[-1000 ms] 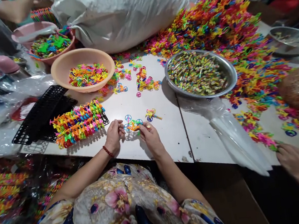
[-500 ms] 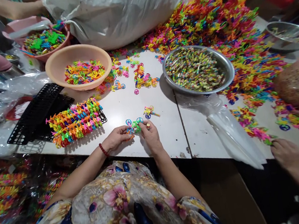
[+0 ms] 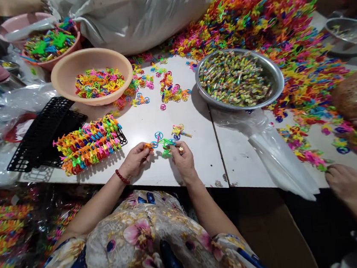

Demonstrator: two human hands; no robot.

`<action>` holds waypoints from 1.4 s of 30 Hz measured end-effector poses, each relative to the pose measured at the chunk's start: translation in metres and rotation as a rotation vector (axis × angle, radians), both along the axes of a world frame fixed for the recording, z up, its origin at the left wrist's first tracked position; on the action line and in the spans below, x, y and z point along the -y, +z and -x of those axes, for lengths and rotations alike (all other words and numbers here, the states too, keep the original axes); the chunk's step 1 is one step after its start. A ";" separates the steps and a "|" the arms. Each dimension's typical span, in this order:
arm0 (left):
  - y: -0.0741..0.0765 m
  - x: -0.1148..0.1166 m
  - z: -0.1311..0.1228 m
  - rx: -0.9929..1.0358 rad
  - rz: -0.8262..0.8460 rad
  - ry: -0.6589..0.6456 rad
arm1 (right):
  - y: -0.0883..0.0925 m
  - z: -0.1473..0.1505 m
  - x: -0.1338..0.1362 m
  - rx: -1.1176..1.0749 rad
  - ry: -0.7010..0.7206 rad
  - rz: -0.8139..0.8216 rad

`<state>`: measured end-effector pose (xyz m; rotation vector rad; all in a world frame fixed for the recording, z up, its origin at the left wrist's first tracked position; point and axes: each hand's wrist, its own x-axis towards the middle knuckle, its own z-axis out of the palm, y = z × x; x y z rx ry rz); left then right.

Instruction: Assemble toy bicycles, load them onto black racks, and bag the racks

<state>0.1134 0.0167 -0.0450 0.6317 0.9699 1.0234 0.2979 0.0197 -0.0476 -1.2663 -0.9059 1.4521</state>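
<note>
ok so from where I'm standing, the fingers are the whole show. Left hand point(image 3: 136, 161) has thumb and fingertips pinched on an orange piece point(image 3: 150, 146), right hand point(image 3: 184, 161) is pinched on a green piece point(image 3: 166, 149), and a blue wheel point(image 3: 158, 136) pokes up between them. Can't really tell how the bits link up, or if they're fully joined. There's also a small pale spot by the right fingers, no clue what that is.

The little string of plastic lies right between the two sets of fingertips, long way running side to side, roughly along the table's front edge. Neither hand is nearer, they've got an end each. Forearms slant in from both sides, hands low over the white table point(image 3: 197, 157), red bracelet point(image 3: 122, 177) on the left wrist.

Just past the fingers, a wrapped stick with plastic bits point(image 3: 178, 130) sits on the table, nearer the right hand. Off to the left there's a double row of colourful toys point(image 3: 89, 144). Farther out: peach basin point(image 3: 63, 82), metal bowl point(image 3: 280, 81), and a giant heap point(image 3: 268, 46) behind. Co-worker's hand point(image 3: 347, 181) is way over right.
</note>
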 end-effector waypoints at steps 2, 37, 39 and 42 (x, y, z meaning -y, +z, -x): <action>0.000 0.000 0.001 -0.006 0.003 -0.008 | -0.001 0.000 0.003 -0.010 -0.004 -0.016; -0.001 0.014 -0.016 0.116 -0.050 -0.051 | 0.018 0.013 0.013 -0.361 -0.089 0.101; -0.001 0.014 -0.017 0.145 -0.037 -0.044 | 0.019 0.012 0.014 -0.292 -0.130 0.058; 0.000 0.014 -0.017 0.182 0.000 -0.049 | 0.017 0.011 0.016 -0.212 -0.140 0.018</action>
